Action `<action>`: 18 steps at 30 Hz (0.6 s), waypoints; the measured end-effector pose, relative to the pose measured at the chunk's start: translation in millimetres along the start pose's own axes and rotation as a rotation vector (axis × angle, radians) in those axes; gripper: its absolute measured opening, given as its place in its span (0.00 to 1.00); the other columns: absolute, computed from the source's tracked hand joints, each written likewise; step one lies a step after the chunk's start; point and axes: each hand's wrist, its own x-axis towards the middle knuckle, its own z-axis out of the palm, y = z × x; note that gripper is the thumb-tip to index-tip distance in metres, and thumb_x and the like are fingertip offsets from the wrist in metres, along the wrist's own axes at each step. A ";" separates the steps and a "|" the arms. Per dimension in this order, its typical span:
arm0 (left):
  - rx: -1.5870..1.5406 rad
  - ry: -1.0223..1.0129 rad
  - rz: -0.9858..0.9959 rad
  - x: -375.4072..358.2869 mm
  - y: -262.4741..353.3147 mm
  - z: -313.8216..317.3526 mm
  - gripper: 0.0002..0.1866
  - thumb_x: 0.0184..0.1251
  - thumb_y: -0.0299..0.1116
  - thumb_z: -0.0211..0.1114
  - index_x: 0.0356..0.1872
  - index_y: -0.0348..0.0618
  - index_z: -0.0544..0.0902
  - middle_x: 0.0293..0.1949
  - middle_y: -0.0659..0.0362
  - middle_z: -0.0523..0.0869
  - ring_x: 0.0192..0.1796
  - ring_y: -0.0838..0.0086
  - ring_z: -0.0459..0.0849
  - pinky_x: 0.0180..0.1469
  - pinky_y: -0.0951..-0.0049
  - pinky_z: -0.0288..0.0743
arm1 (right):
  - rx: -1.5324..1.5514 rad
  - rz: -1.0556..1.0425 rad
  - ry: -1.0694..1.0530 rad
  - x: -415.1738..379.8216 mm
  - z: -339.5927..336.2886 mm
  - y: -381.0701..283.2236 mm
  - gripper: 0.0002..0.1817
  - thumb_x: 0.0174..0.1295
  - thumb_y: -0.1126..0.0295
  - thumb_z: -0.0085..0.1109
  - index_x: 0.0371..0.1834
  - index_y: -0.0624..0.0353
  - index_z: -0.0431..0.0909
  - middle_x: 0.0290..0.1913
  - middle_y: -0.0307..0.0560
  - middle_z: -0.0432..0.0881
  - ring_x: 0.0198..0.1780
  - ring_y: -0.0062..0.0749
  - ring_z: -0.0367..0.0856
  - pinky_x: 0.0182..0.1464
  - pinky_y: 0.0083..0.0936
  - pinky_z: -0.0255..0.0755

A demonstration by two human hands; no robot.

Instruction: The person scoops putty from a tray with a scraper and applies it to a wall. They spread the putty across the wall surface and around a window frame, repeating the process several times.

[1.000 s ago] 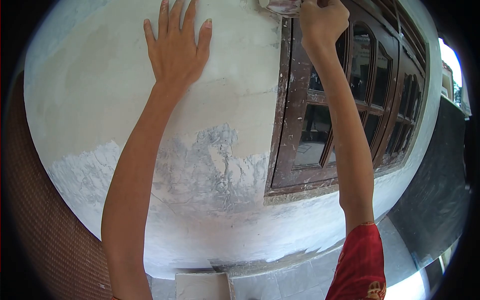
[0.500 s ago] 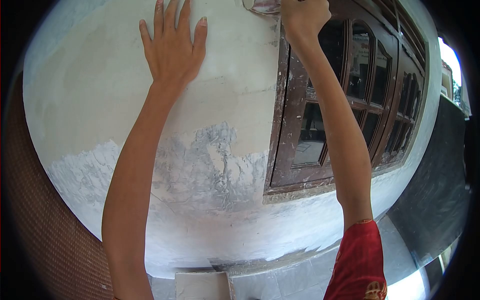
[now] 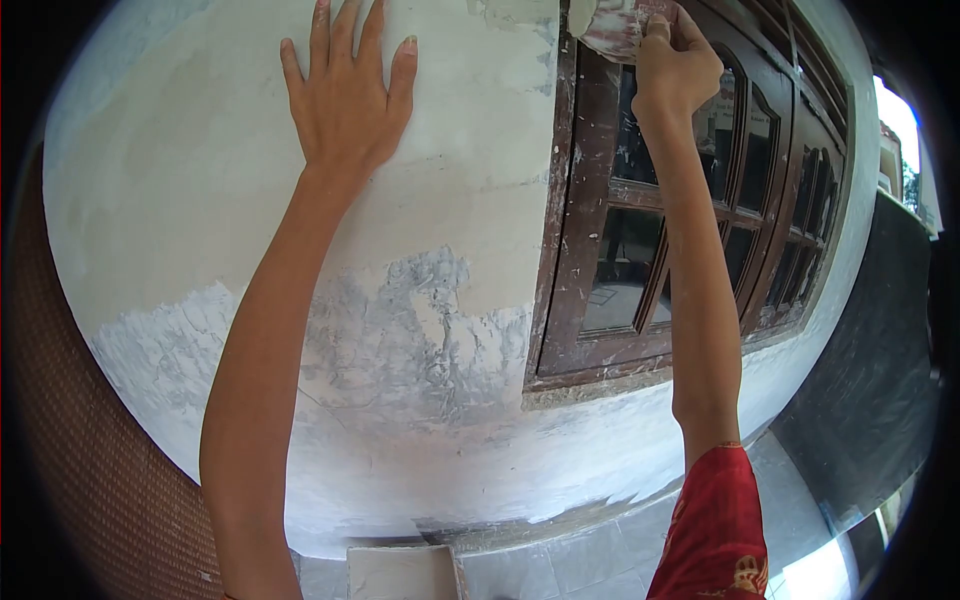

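Left hand [image 3: 347, 110] resting palm-down against patchy wall [image 3: 480, 220], fingers fanning wide, holding nothing. Right hand [image 3: 680, 72] pinching smeared scraper [image 3: 608, 30] between closed fingers, tool showing at upper left of brown window [image 3: 590, 355], contact unclear. Below, pale box [image 3: 398, 573] sitting on tiled floor [image 3: 515, 572].

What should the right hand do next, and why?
Perhaps the right hand should move the flat scraper left, onto the wall beside the window frame. Pale paste seems to coat the scraper's edge, and grey patches show on the wall there, near the top.
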 end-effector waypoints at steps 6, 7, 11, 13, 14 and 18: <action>0.000 0.016 0.012 -1.7 -1.7 0.4 0.32 0.78 0.43 0.51 0.78 0.41 0.62 0.78 0.48 0.62 0.83 0.52 0.50 0.82 0.42 0.37 | 0.034 -0.013 -0.022 -9.2 35.5 9.9 0.15 0.69 0.78 0.57 0.56 0.67 0.85 0.41 0.50 0.91 0.39 0.27 0.86 0.44 0.24 0.76; 0.012 0.011 0.010 -1.8 -2.9 0.2 0.32 0.78 0.43 0.51 0.78 0.41 0.62 0.78 0.48 0.62 0.83 0.52 0.50 0.82 0.42 0.37 | 0.036 -0.010 -0.020 -7.6 28.0 11.0 0.15 0.69 0.78 0.57 0.56 0.67 0.85 0.41 0.50 0.91 0.39 0.27 0.86 0.44 0.24 0.76; -0.006 -0.003 0.006 -0.3 -0.7 1.0 0.32 0.78 0.43 0.51 0.78 0.40 0.62 0.78 0.48 0.62 0.83 0.52 0.50 0.82 0.42 0.37 | 0.028 0.006 0.011 2.7 11.2 8.7 0.16 0.69 0.77 0.58 0.59 0.68 0.83 0.46 0.56 0.91 0.45 0.30 0.89 0.48 0.25 0.78; 0.006 -0.003 0.016 -1.1 -2.0 2.0 0.32 0.78 0.43 0.51 0.78 0.40 0.62 0.78 0.48 0.62 0.83 0.52 0.50 0.82 0.41 0.37 | 0.096 -0.055 0.057 1.4 23.3 6.2 0.18 0.68 0.76 0.59 0.60 0.71 0.81 0.49 0.61 0.89 0.47 0.34 0.89 0.50 0.26 0.79; 0.004 -0.004 0.016 -1.5 -1.8 0.7 0.32 0.78 0.43 0.51 0.78 0.40 0.62 0.78 0.48 0.62 0.83 0.52 0.50 0.82 0.41 0.37 | 0.071 -0.052 0.020 -2.9 32.4 4.7 0.18 0.68 0.76 0.60 0.59 0.70 0.82 0.47 0.60 0.90 0.46 0.36 0.90 0.50 0.27 0.79; 0.000 -0.012 0.013 0.2 -1.5 -1.7 0.32 0.78 0.43 0.51 0.78 0.40 0.62 0.78 0.48 0.62 0.83 0.51 0.50 0.81 0.41 0.38 | -0.016 -0.043 0.020 1.6 38.1 11.0 0.16 0.66 0.76 0.61 0.56 0.68 0.84 0.44 0.59 0.91 0.45 0.37 0.91 0.48 0.29 0.79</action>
